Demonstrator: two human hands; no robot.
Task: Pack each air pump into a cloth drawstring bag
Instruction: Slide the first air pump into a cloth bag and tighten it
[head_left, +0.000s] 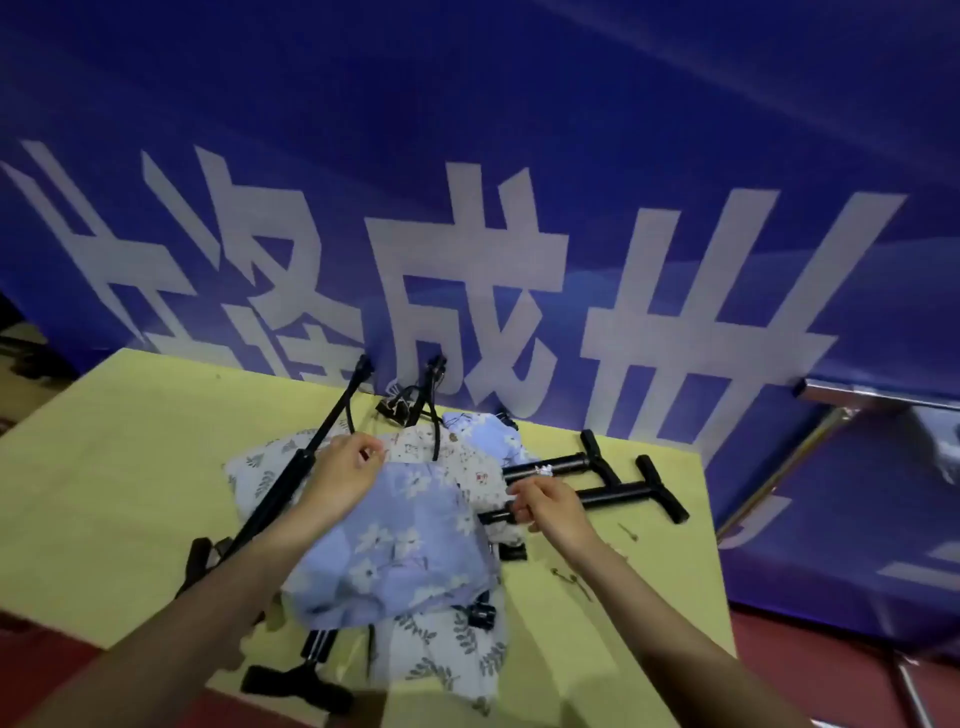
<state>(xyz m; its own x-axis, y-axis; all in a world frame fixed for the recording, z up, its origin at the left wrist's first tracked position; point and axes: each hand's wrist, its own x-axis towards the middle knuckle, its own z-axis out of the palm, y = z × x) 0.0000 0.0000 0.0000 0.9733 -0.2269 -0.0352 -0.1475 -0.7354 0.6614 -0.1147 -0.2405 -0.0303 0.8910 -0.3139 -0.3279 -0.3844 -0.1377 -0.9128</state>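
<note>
Under curled right-hand fingers: black pump.

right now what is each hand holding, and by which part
The right hand grips a black T-handled air pump on its barrel, near the end away from the handle. The left hand pinches the blue floral cloth bag at its top edge.

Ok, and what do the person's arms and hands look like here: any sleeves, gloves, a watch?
Both forearms are bare as far as the frame shows, with no sleeves in view. The left hand and right hand wear no gloves, and no watch, ring or wristband is visible.
</note>
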